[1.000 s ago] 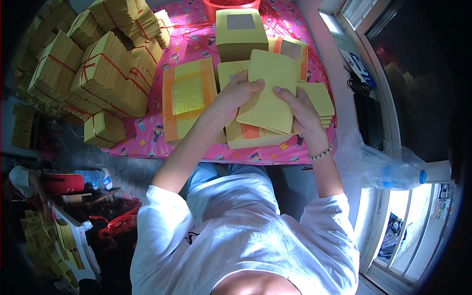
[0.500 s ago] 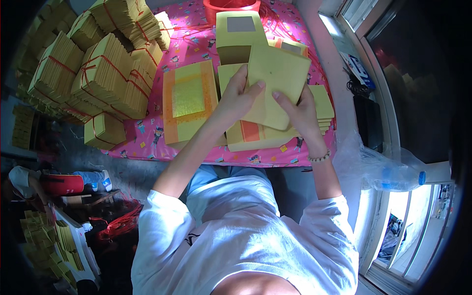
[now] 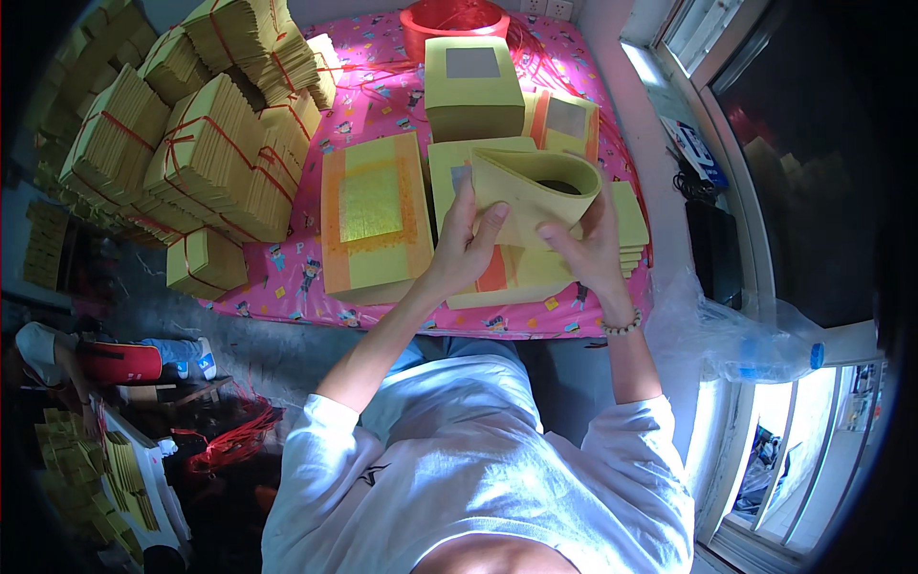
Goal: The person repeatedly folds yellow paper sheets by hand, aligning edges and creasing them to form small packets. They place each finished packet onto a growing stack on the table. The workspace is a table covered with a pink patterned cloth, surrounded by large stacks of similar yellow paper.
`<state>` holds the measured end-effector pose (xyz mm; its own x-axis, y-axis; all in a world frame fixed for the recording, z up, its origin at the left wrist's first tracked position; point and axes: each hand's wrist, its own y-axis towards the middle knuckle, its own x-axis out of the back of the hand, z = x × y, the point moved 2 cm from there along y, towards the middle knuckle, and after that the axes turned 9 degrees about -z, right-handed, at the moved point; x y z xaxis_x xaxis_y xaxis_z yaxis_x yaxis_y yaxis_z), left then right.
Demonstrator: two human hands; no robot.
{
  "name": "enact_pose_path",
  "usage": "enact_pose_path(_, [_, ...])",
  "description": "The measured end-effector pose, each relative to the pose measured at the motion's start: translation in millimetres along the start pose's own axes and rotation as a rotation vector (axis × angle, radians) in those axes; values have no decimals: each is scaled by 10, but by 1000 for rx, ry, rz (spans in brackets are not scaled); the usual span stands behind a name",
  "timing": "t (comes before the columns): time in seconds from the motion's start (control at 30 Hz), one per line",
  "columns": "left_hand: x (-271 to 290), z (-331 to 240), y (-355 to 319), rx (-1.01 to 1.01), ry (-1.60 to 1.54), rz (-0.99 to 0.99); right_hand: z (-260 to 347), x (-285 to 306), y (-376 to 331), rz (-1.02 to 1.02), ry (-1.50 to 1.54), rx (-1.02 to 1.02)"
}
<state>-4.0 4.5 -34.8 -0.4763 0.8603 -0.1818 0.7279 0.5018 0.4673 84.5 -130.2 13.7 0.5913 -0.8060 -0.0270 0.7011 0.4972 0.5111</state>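
Both my hands hold a sheaf of yellow joss paper (image 3: 516, 206) above the pink table. It is bent so that its far side curls into an open loop. My left hand (image 3: 467, 237) grips its left side, thumb on the near face. On the right side my right hand (image 3: 591, 244) does the same, with some fingers hidden behind the paper. Beneath lies a yellow stack with orange bands (image 3: 526, 277), partly covered. To its left is a stack with a gold foil square (image 3: 373, 206). Behind stands a taller stack with a silver-grey square (image 3: 475, 105).
Bundles tied with red string (image 3: 206, 143) are piled high on the left. A red basin (image 3: 454, 33) and loose red strings (image 3: 550, 62) lie at the back of the pink cloth (image 3: 382, 105). Right are a window ledge and plastic bottle (image 3: 765, 354). Another person (image 3: 57, 354) works at lower left.
The sheaf was flat and tilted between my hands; now it is bent into a loop, its far edge curled over. My hands stay on its two sides. The view has shifted slightly.
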Motion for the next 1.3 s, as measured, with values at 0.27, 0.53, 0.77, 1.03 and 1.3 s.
enact_pose_path(0.27, [-19, -25, -34, 28, -19, -21, 368, 27, 204, 35, -509, 434])
enact_pose_path(0.53, [-22, -11, -31, -9, 30, -18, 368, 56, 245, 18, -483, 466])
enact_pose_path(0.77, [-24, -69, 29, -5, 15, -54, -27, 115, -7, 2, -277, 30])
enact_pose_path(1.03, [-103, -216, 117, 200, -35, -14, -103, 208, -1, -59, 75, -306])
enact_pose_path(1.3, [-96, -196, 328, 622, -96, 6, -304, 299, 54, -61, 181, -547])
